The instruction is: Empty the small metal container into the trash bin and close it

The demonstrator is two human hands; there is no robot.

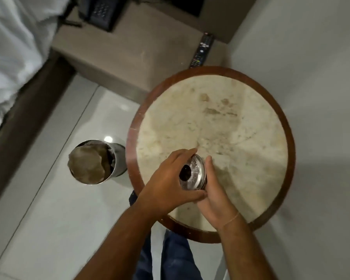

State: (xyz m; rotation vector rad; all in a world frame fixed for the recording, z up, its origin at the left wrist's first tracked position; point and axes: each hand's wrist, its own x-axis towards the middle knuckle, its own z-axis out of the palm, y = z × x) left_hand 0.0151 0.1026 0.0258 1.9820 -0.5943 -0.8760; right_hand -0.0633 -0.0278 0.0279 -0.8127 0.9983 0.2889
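Observation:
A small round metal container (194, 172) with a shiny lid and a dark hole in its top stands on the round marble table (240, 126), near its front left. My left hand (168, 180) grips it from the left, fingers over the top edge. My right hand (212, 190) cups it from the right and below. The metal trash bin (95, 162) stands on the floor just left of the table, with a crumpled brown paper filling its mouth.
A bedside cabinet (129, 57) behind the table carries a dark telephone (101, 13) and a remote control (202, 50). A bed with white sheets (12, 47) runs along the left. Pale floor tiles (59, 219) lie between bed and table.

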